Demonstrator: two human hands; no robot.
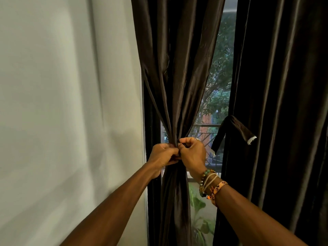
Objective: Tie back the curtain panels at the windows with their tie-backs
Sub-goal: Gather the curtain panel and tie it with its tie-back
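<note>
Widest thing in my feed is the pale wall (62, 103) filling the left side, and over on the right the right curtain (284, 86) hangs straight down, dark and loose, nothing gathered there yet. Between them, the left curtain (177, 59) is pulled in to a narrow waist just beside the wall's edge, and the window (218, 86) shows through the gap, with trees and a railing outside. Both arms are up at that waist now. The left hand (162, 157) has its fingers curled tight around the bunched cloth, and the right hand (192, 155) meets it knuckle to knuckle, thumb and fingers pinching something dark at the same spot. I'd guess that's this panel's tie-back being fastened, but the hands cover it and I can't tell band from fabric. So my read is that the first panel is gathered but its fastening isn't confirmed, and the second panel is wholly left to do. Its own tie-back (232, 128) dangles unfastened off the right curtain's inner edge, well apart from the hands, with pale tips showing at both ends. Smaller still, a stack of bracelets (211, 183) sits on the right wrist, beads and cords, plus an orange wristband (220, 186) with dark marks I can't read. I see no other labels or writing.
</note>
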